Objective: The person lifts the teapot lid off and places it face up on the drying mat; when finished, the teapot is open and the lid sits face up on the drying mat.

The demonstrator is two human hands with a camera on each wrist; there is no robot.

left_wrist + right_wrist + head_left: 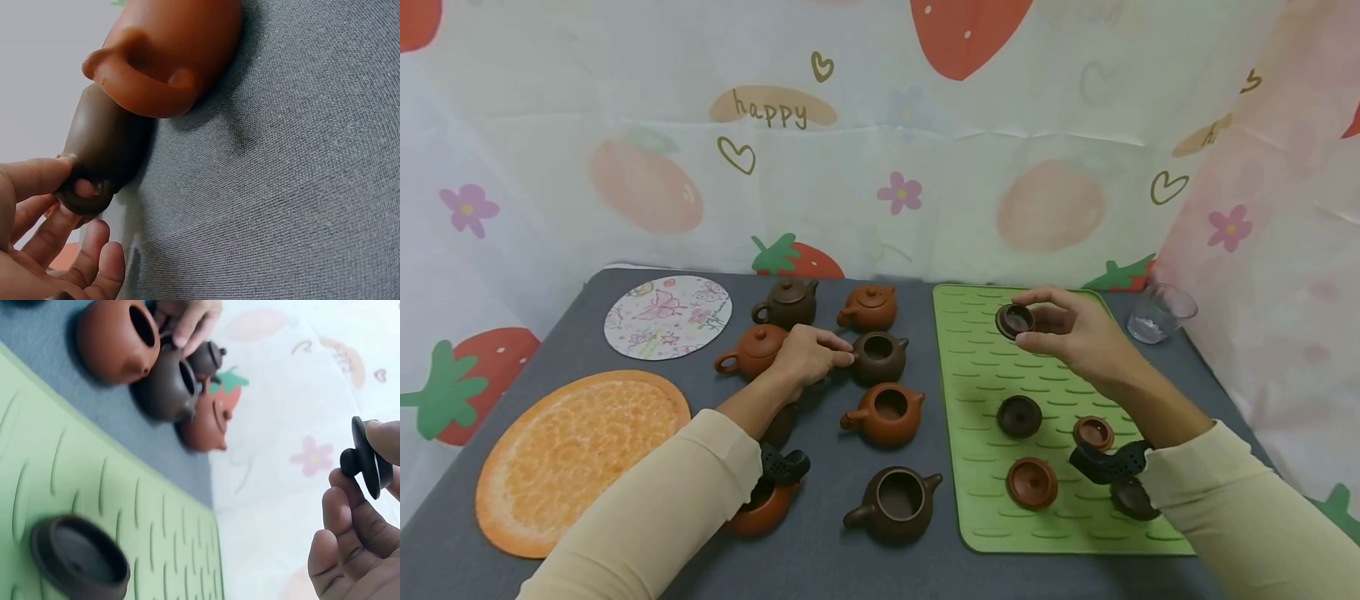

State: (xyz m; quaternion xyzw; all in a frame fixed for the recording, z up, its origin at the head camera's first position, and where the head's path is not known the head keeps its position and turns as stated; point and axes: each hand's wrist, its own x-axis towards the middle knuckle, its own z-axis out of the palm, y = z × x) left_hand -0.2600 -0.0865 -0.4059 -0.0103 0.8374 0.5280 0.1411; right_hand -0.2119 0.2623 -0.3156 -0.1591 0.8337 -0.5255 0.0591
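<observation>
My left hand [808,358] pinches the handle of a dark brown teapot [880,364] that stands lidless on the grey cloth. In the left wrist view, thumb and fingers meet at the loop of that teapot [106,134]. Raised over the far part of a green mat [970,367], my right hand [1071,333] grips a dark brown teapot lid [1017,320] by its rim. The lid's hollow underside faces the head camera. Its round knob shows on the lid [367,459] in the right wrist view.
Nearer me stand a lidless reddish-brown teapot [891,417] and a lidless dark teapot [898,508]. Lidded teapots [868,307] stand behind. Several lids [1019,416] lie on the mat. A clear glass [1159,313] is at right; an orange round placemat [580,458] lies left.
</observation>
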